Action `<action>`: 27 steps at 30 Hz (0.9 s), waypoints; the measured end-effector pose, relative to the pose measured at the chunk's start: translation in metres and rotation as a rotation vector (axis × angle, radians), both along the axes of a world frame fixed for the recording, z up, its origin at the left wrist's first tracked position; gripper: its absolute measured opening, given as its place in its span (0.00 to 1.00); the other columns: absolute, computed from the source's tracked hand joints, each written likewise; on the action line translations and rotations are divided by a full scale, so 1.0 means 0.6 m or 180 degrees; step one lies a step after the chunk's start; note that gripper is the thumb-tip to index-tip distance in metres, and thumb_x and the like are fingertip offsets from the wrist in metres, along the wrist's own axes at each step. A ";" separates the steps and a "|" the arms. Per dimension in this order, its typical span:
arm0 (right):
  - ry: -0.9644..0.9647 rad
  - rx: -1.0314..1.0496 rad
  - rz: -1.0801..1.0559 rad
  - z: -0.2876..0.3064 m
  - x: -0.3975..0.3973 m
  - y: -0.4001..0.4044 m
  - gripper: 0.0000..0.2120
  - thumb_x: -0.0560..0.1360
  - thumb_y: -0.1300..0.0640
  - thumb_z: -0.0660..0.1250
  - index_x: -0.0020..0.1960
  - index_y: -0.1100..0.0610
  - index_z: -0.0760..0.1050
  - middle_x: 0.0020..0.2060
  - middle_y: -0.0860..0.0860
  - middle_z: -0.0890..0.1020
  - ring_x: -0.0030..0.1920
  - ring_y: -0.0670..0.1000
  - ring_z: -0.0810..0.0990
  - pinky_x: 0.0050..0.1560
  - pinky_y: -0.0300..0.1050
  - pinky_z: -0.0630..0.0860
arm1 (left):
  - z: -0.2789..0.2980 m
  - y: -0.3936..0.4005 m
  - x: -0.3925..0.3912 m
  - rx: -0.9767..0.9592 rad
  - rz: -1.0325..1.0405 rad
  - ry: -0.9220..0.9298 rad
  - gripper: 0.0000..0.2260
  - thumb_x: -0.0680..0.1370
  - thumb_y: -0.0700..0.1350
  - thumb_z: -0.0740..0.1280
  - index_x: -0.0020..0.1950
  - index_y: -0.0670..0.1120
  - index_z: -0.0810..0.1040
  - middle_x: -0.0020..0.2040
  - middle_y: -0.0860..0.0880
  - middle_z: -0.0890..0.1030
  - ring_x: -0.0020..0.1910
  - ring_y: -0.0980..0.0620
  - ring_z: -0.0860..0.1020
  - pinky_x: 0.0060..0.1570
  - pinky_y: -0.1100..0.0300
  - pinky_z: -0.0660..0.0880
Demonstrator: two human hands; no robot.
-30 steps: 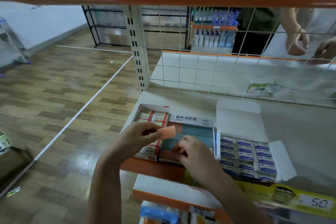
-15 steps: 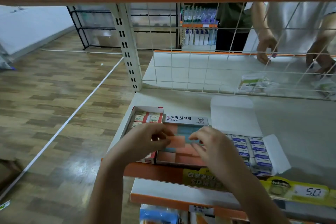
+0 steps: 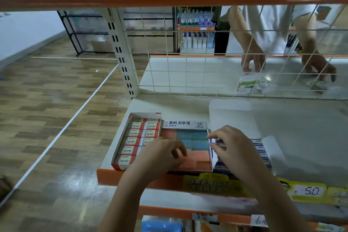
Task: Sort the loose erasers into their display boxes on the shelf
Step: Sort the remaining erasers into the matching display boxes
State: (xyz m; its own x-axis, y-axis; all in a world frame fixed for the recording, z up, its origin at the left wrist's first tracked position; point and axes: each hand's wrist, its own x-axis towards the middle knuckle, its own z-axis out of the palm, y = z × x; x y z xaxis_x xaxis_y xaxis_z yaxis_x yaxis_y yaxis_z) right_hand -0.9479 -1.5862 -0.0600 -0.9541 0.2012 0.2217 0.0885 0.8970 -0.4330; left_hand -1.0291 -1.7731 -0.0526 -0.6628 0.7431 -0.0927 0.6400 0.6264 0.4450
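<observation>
Orange and teal erasers [image 3: 190,143] fill the middle display box [image 3: 185,125] on the shelf [image 3: 169,103]. We rest left hand [image 3: 160,154] on them, fingers loosely curled; right hand [image 3: 232,147] hovers, holding nothing.

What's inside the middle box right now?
The middle box holds bare erasers: blue ones toward the back, orange ones in front and at back left. The left hand covers its front-left part.

The white shelf [image 3: 301,128] carries three open eraser boxes [image 3: 186,149] side by side at its front edge.
</observation>
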 end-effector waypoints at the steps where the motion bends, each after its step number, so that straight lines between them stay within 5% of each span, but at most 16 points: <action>1: -0.0008 0.0008 0.0010 -0.001 0.000 0.001 0.09 0.76 0.54 0.64 0.55 0.50 0.78 0.50 0.44 0.77 0.48 0.40 0.69 0.47 0.31 0.63 | -0.001 -0.002 0.001 -0.0019 0.0019 0.0014 0.09 0.77 0.51 0.65 0.57 0.56 0.76 0.52 0.57 0.80 0.42 0.64 0.72 0.39 0.74 0.67; 8: -0.0016 -0.0059 0.0059 -0.005 0.002 0.003 0.08 0.76 0.55 0.65 0.54 0.51 0.78 0.48 0.44 0.77 0.46 0.40 0.71 0.42 0.24 0.62 | -0.008 -0.007 0.009 -0.0243 0.0076 0.0380 0.10 0.78 0.52 0.63 0.59 0.56 0.77 0.57 0.56 0.75 0.57 0.57 0.68 0.52 0.65 0.66; 27: -0.0084 -0.0282 0.0083 -0.013 0.014 0.014 0.07 0.76 0.54 0.64 0.53 0.51 0.78 0.51 0.43 0.75 0.45 0.40 0.73 0.45 0.28 0.68 | -0.013 0.030 0.018 -0.0461 -0.0284 0.0389 0.13 0.79 0.56 0.59 0.62 0.57 0.75 0.59 0.54 0.75 0.59 0.55 0.69 0.59 0.59 0.68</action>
State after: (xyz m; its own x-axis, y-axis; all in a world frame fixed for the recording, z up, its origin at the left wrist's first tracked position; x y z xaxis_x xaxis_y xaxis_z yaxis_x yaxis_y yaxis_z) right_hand -0.9395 -1.5778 -0.0678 -0.9646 0.1940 0.1788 0.0781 0.8575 -0.5085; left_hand -1.0185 -1.7551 -0.0604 -0.6077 0.7841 -0.1258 0.7395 0.6165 0.2703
